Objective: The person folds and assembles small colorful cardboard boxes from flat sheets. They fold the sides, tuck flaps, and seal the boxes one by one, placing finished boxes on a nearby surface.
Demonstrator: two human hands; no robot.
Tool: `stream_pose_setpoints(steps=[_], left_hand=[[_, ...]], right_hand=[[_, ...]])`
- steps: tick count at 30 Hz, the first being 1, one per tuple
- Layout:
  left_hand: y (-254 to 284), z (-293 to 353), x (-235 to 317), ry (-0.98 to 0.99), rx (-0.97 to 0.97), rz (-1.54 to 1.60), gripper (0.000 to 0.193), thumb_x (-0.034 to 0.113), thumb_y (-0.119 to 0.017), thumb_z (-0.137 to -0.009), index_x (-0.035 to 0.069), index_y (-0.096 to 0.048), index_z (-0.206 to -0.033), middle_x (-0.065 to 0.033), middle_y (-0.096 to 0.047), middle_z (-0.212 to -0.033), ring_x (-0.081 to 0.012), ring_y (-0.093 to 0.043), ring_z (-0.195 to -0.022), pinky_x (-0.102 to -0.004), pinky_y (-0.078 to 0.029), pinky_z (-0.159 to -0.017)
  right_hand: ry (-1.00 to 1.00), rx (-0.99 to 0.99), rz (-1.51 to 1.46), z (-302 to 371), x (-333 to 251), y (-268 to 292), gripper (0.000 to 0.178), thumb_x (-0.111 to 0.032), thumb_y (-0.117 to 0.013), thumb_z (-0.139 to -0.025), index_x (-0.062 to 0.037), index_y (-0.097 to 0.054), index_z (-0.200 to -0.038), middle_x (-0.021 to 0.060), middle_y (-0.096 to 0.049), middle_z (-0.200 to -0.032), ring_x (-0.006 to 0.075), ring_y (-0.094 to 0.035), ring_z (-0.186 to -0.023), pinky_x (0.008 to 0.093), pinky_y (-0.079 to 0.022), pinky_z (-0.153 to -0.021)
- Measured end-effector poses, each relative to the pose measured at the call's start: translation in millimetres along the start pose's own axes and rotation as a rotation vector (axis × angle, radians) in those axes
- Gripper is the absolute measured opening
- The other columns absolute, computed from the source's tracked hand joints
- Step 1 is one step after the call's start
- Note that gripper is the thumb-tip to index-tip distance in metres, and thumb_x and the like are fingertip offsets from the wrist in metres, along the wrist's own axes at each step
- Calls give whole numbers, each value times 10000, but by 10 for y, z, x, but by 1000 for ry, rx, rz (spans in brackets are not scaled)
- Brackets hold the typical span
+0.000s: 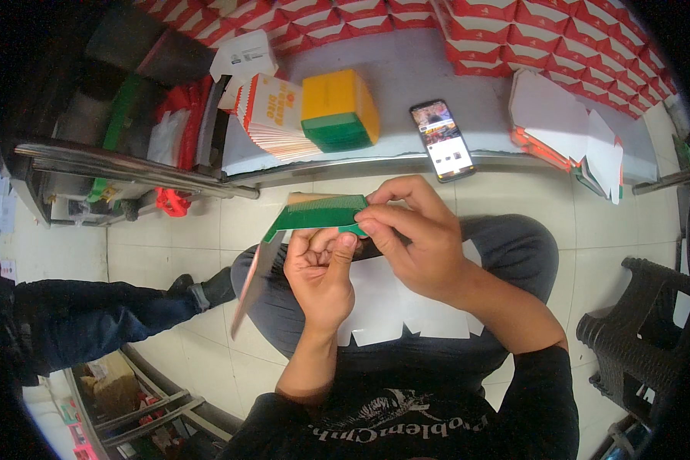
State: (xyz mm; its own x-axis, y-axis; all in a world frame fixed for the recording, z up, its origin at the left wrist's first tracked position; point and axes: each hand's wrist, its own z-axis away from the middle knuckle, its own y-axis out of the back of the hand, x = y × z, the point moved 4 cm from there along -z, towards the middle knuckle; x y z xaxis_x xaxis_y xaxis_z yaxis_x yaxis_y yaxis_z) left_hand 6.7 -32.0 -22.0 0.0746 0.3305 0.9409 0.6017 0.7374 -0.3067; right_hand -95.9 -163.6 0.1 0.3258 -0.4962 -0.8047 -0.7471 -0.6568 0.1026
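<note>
A partly folded green carton (322,215) is held up above my lap, with a long panel hanging down at its left. My left hand (320,272) is under the carton, fingers curled and thumb against the index finger, gripping its lower edge. At the carton's right end my right hand (422,234) pinches a corner flap between thumb and fingers. Flat white box blanks (429,310) with cut flaps lie across my lap, below both hands. The carton's inside is hidden from this angle.
On the grey shelf ahead are a yellow and green box (340,107), a fanned stack of printed cartons (272,123), a phone (442,140) and white-and-orange blanks (563,126). Red-and-white boxes (544,34) are piled behind. A dark stool (640,330) is at right; another person's leg (107,318) at left.
</note>
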Motion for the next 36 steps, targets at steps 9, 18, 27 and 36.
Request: stream_pose_setpoints(steps=[9,18,27,36], left_hand=[[71,11,-118,-16,-18,8,283,7,-780,-968,-27,-620,-1199,-131,-773,-1107,-119,-716,-943,-248,-564,-863],[93,-67,-99,-100,-156,71,385,128,-806,-965,-16,-650,-1287,-118,-737,-1261,-191,-705,-1130,-330,-545,-1000],[86,-13,67,-92,-100,-26,425,86,-747,-996,-21,-583,-1373,-121,-672,-1343,-231,-671,-1198,-368,-542,-1015],[212,-157,190,191,26,297,522,358,-437,-1150,-55,-532,-1455,-182,-649,-1410,-279,-638,-1298,-438,-491,-1118]], right_hand=[[-76,44,-38,28,-64,6,87,-48,-752,-958,0,-775,-1027,104,-664,-1044,210,-679,-872,322,-549,-737],[-51,-62,-99,-4,-151,25,115,12,-787,-908,7,-774,-1022,112,-637,-1148,171,-724,-868,308,-638,-737],[169,-151,151,-108,-212,94,202,49,-832,-788,13,-696,-934,206,-617,-1365,291,-690,-1081,364,-624,-833],[294,-219,413,10,-173,39,239,-90,-754,-817,-35,-679,-1037,180,-634,-1365,374,-627,-1193,404,-602,-919]])
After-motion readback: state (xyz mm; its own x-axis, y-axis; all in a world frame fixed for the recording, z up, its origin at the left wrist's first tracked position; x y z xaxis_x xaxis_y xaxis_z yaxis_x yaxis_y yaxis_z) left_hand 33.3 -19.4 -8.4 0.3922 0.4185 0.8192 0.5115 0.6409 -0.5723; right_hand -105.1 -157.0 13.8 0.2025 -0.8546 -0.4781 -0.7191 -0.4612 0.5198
